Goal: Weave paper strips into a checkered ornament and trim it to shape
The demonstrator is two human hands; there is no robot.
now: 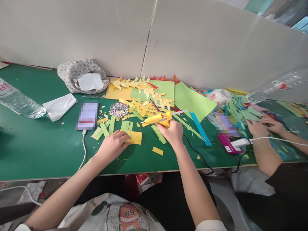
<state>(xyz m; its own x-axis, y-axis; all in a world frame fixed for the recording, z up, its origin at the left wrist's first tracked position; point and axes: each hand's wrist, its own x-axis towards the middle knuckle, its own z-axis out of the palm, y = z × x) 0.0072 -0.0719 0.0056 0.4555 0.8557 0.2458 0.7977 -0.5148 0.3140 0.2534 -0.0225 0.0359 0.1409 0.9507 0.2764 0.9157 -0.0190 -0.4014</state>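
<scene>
1. Gripping a yellow glue gun (157, 119), the right hand (173, 131) closes its fingers around the handle over the middle of the green table (53, 150), nozzle pointing left.
2. To its left, the left hand (117, 141) rests fingertips on a yellow paper piece (136, 138) beside loose green strips (105, 130); whether they pinch it or merely press cannot be told.
3. The step in hand appears to be readying paper for glue, with the tip apart from the yellow piece. The next move seems to call for steadying the paper and bringing the tip over, clear of the left fingertips.
4. On the far left, a patterned cloth bag (66, 77) holds white paper (90, 81). Near the middle, a round clear dish (111, 112) holds small, shiny bits (119, 109). Clear bottles appear at left (21, 101) and far right, their contents hard to make out.
</scene>
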